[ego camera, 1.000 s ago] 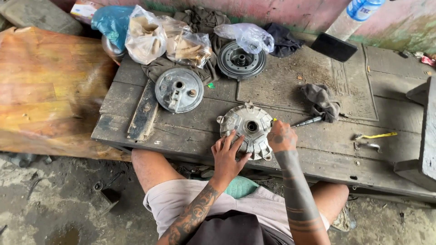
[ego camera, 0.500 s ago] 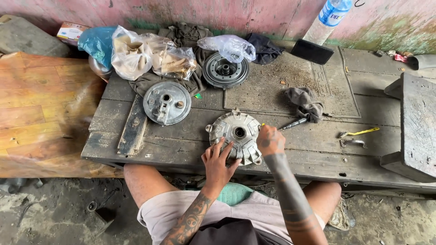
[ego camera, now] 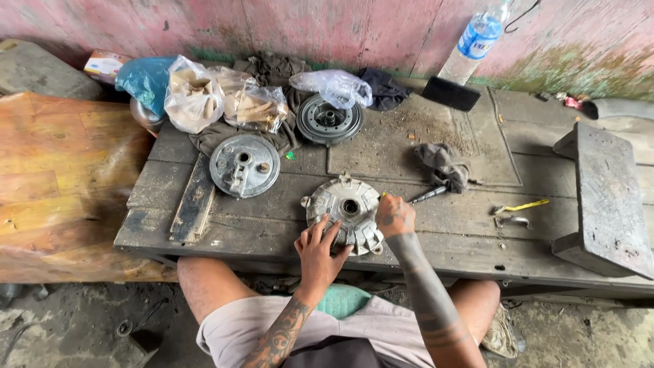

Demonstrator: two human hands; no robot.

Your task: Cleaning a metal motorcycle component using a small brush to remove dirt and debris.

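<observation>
Left hand spread open on round metal drum plate, right hand closed around screwdriver, grey rag just beyond on tabletop

The right hand covers most of the tool it grips, so only the metal shaft pokes out toward the grey rag. The left hand hides the near edge of the round metal hub plate. Water bottle top is cut off by the frame, and what's in the plastic bags is too murky to tell.
</observation>
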